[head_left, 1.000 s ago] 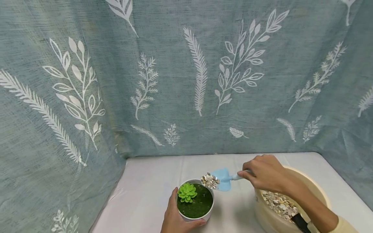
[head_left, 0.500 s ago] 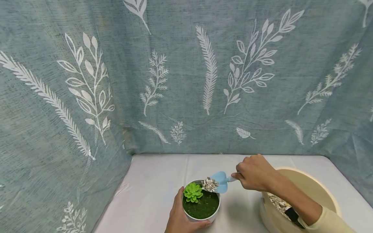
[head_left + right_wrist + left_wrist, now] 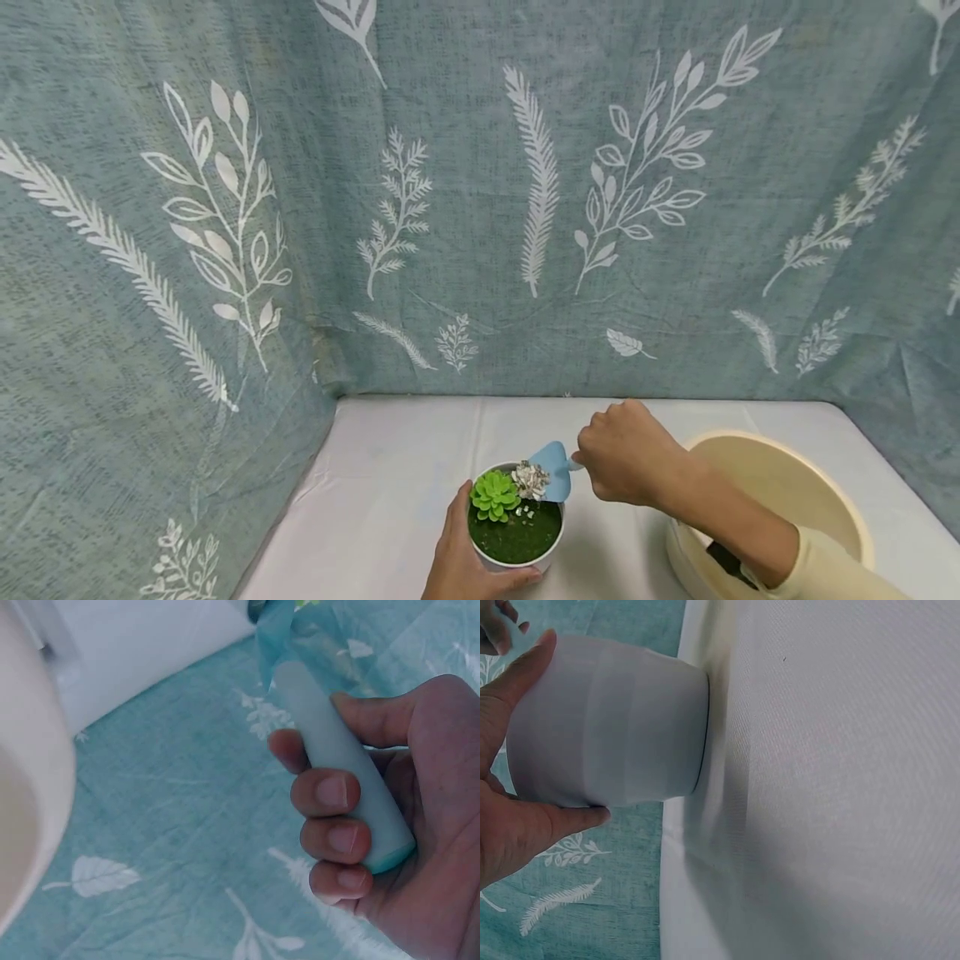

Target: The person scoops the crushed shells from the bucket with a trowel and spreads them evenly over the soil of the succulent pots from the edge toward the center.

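My left hand [image 3: 461, 550] grips a white round pot [image 3: 630, 720] by its side, with thumb and fingers on opposite sides of the wall. Inside the pot, a bright green succulent [image 3: 495, 496] stands at the left on a dark green mossy surface [image 3: 517, 540]. My right hand [image 3: 618, 454] holds a light blue trowel [image 3: 553, 477], its fingers curled round the pale handle [image 3: 337, 757]. The trowel's blade overlaps the pot's back right rim, tipped toward the plant. A heap of pale gravel or shell bits [image 3: 530, 481] lies at its tip, and several white bits [image 3: 525, 512] rest on the moss.
A large cream tub [image 3: 861, 533] stands at the right, under my right forearm, which hides most of its contents. White cloth [image 3: 397, 483] covers the table. A teal curtain with white leaf prints [image 3: 450, 208] hangs behind and at the sides.
The right hand has moved left, carrying the trowel over the pot and tipping it. Several white bits have dropped onto the moss. The left hand keeps its hold on the pot.
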{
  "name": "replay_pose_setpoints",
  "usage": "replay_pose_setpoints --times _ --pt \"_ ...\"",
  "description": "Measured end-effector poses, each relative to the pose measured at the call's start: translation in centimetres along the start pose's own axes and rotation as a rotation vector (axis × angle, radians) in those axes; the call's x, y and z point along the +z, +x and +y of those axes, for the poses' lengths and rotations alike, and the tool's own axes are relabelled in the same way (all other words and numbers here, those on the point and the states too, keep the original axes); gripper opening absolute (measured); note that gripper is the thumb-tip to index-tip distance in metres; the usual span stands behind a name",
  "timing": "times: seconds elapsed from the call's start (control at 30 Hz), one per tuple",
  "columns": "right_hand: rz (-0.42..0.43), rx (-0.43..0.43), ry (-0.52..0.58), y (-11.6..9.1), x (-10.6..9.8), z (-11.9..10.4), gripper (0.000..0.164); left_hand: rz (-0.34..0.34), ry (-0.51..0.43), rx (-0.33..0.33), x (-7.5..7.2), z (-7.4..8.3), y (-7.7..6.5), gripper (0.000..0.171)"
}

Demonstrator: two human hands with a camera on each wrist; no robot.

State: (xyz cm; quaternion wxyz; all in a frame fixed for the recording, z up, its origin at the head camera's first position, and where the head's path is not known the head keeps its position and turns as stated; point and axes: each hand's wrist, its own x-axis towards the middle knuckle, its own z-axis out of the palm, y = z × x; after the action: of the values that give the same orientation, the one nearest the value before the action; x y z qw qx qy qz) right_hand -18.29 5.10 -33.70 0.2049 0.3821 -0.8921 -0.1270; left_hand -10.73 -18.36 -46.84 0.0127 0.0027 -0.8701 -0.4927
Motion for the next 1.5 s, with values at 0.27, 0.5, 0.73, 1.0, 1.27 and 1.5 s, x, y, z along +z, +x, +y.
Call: replay_pose_setpoints --times 0.27,0.5,0.73,1.0,1.27,1.5 --pt "0.055 0.007 -0.086 0.0 -0.3 -0.7 0.056 0.024 0.026 0.071 0.3 0.1 0.1 0.133" --pt "0.125 0.012 -0.132 -0.4 -0.7 -0.9 0.045 0.024 0.033 0.075 0.5 0.1 0.1 0.133" --pt "0.232 -0.009 -0.239 -1.1 -1.0 -1.2 0.032 0.026 0.047 0.100 0.6 0.1 0.1 0.134" --pt "0.299 0.030 -0.193 -2.3 -1.7 -0.4 0.039 0.029 0.046 0.079 0.8 0.0 -0.1 0.135" --pt "0.274 0.213 0.112 -4.9 -2.4 1.8 0.026 0.045 0.056 0.034 0.9 0.0 -0.3 0.138" --pt "0.290 0.328 0.244 -7.8 -2.2 3.1 0.016 0.145 0.130 0.171 1.0 0.2 -0.5 0.140"
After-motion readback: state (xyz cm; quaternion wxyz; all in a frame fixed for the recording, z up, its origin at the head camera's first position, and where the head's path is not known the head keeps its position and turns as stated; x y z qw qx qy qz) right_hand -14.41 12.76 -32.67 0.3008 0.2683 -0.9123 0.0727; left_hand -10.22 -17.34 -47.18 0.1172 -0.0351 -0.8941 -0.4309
